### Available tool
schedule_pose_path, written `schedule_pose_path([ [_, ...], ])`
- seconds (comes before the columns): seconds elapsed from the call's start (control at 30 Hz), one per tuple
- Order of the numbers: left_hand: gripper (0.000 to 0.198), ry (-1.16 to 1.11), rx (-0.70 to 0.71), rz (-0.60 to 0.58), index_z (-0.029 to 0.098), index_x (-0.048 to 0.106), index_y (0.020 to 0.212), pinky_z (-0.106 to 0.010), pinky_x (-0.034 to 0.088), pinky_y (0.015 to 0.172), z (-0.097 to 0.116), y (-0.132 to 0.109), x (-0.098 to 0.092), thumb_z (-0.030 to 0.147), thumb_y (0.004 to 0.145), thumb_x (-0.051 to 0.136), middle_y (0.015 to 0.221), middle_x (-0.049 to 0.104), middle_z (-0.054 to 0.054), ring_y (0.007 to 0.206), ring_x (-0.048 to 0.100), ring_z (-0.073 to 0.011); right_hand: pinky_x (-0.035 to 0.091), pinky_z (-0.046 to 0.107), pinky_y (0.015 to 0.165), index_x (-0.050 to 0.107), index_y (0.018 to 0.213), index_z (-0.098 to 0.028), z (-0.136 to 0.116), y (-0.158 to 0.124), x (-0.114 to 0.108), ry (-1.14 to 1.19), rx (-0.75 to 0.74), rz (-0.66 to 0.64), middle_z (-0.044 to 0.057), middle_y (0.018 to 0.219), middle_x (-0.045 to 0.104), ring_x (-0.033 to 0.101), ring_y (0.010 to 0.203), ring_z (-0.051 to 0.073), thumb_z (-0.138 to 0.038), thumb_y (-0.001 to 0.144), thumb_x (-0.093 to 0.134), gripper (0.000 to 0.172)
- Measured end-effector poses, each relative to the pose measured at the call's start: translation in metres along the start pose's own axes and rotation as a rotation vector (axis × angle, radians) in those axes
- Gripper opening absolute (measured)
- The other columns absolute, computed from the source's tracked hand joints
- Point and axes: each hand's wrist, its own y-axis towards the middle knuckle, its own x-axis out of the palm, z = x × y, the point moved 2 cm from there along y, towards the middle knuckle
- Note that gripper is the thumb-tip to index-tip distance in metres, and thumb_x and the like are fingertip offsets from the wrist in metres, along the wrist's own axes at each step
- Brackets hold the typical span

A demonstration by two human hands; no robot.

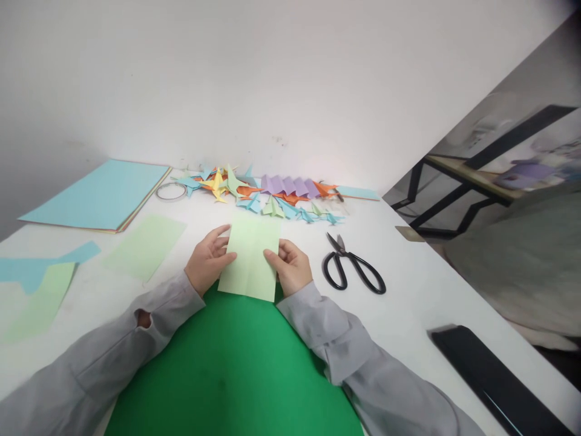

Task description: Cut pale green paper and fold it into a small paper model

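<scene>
A pale green sheet of paper [249, 257], with a faint crease down its length, is held up between my hands. My left hand [209, 259] pinches its left edge, thumb on the face and fingers behind. On the opposite edge, my right hand [290, 266] grips the same way, its fingers partly hidden by the paper. Below lies a green mat [227, 363]. Black-handled scissors [351, 263] rest on the white table to the right of my right hand, blades slightly apart.
Folded paper figures [227, 183] and a purple pleated strip [290, 186] line the wall. Left are a blue paper stack [100, 197], a wire ring [171, 191], a flat green sheet [145, 245] and green and blue offcuts [49, 297]. A black object [494, 375] lies front right.
</scene>
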Motion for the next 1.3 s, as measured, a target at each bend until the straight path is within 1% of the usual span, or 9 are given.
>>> schedule_pose_path([
  [0.23,0.072,0.126,0.032,-0.009,0.009,0.034,0.13,-0.032,0.047,0.08,0.001,-0.001,0.002,0.013,0.062,0.058,0.123,0.051,-0.018,0.097,0.059,-0.0216,0.045,0.027,0.053,0.047,0.113,-0.017,0.003,0.003,0.0,-0.027,-0.036,-0.023,-0.001,0.069,0.066,0.058,0.056,0.014,-0.027,0.06,0.065,0.058],
  [0.43,0.073,0.057,0.03,-0.069,0.015,0.038,0.131,-0.033,0.051,0.074,0.001,0.002,0.001,0.02,0.063,0.064,0.13,0.047,-0.015,0.095,0.06,-0.0239,0.042,0.026,0.051,0.03,0.133,-0.015,0.0,0.003,-0.002,-0.05,-0.013,-0.131,-0.007,0.059,0.062,0.054,0.049,0.012,-0.028,0.06,0.064,0.081],
  [0.57,0.064,0.047,-0.027,-0.089,0.013,0.048,0.124,-0.037,0.053,0.069,-0.002,0.003,-0.001,0.026,0.064,0.066,0.12,0.057,-0.013,0.093,0.061,-0.0269,0.042,0.026,0.051,0.033,0.132,-0.017,0.0,0.0,-0.001,-0.082,-0.004,-0.225,-0.007,0.06,0.06,0.054,0.05,0.012,-0.028,0.062,0.062,0.077],
  [0.7,0.054,0.215,0.064,-0.104,0.01,0.057,0.115,-0.043,0.05,0.081,-0.004,0.005,-0.003,0.027,0.064,0.064,0.121,0.057,-0.014,0.106,0.055,-0.0306,0.045,0.028,0.055,0.035,0.13,-0.014,0.004,0.001,-0.001,-0.19,-0.064,-0.183,-0.003,0.066,0.061,0.056,0.056,0.013,-0.029,0.064,0.061,0.073],
  [0.83,0.044,0.524,0.211,-0.159,0.011,0.059,0.113,-0.045,0.045,0.091,-0.004,0.008,-0.002,0.023,0.071,0.056,0.119,0.058,-0.014,0.109,0.054,-0.0281,0.047,0.031,0.059,0.04,0.127,-0.012,0.004,0.006,-0.004,-0.385,-0.131,-0.119,0.0,0.07,0.062,0.056,0.058,0.015,-0.032,0.066,0.058,0.067],
  [0.97,0.036,0.935,0.519,-0.144,0.008,0.06,0.108,-0.045,0.04,0.097,-0.001,0.011,-0.001,0.012,0.074,0.049,0.121,0.055,-0.016,0.113,0.05,-0.0258,0.045,0.03,0.06,0.052,0.118,-0.01,-0.002,0.015,-0.01,-0.741,-0.238,0.006,-0.001,0.063,0.057,0.05,0.054,0.013,-0.028,0.066,0.056,0.055],
  [1.1,0.024,1.297,0.784,-0.197,0.009,0.064,0.093,-0.047,0.04,0.096,-0.002,0.011,0.004,0.01,0.076,0.047,0.122,0.054,-0.017,0.115,0.046,-0.0286,0.048,0.031,0.061,0.056,0.115,-0.011,-0.003,0.022,-0.014,-0.94,-0.284,-0.005,0.002,0.069,0.061,0.053,0.055,0.014,-0.026,0.067,0.054,0.05],
  [1.2,0.021,1.374,0.813,-0.274,0.012,0.066,0.082,-0.044,0.045,0.09,-0.003,0.012,0.006,0.013,0.08,0.044,0.108,0.062,-0.012,0.103,0.054,-0.0256,0.049,0.033,0.062,0.056,0.116,-0.013,-0.001,0.022,-0.016,-1.037,-0.386,-0.038,0.005,0.075,0.063,0.055,0.06,0.016,-0.026,0.07,0.053,0.048],
  [1.3,0.02,1.375,0.773,-0.289,0.012,0.065,0.085,-0.043,0.046,0.087,-0.002,0.016,0.004,0.018,0.081,0.046,0.106,0.063,-0.012,0.1,0.055,-0.025,0.05,0.033,0.064,0.055,0.116,-0.013,-0.002,0.019,-0.016,-1.107,-0.535,-0.07,0.007,0.081,0.064,0.055,0.064,0.018,-0.024,0.073,0.051,0.044],
])
